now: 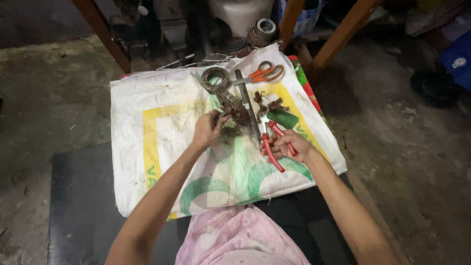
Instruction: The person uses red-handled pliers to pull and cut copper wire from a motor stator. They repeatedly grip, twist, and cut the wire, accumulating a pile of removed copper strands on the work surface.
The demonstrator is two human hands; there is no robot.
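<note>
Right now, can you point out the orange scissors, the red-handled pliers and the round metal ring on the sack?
Orange scissors (265,73), head view, on the handle loops.
Red-handled pliers (271,153), head view, on one red handle.
Round metal ring (215,79), head view, on its toothed rim.

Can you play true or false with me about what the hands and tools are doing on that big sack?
1. The right hand holds red-handled pliers. True.
2. The left hand holds the scissors. False: the orange-handled scissors lie untouched at the sack's far edge.
3. The left hand touches a tangle of brown wire. True.
4. The round metal ring sits on the bare floor. False: it lies on the sack.
</note>
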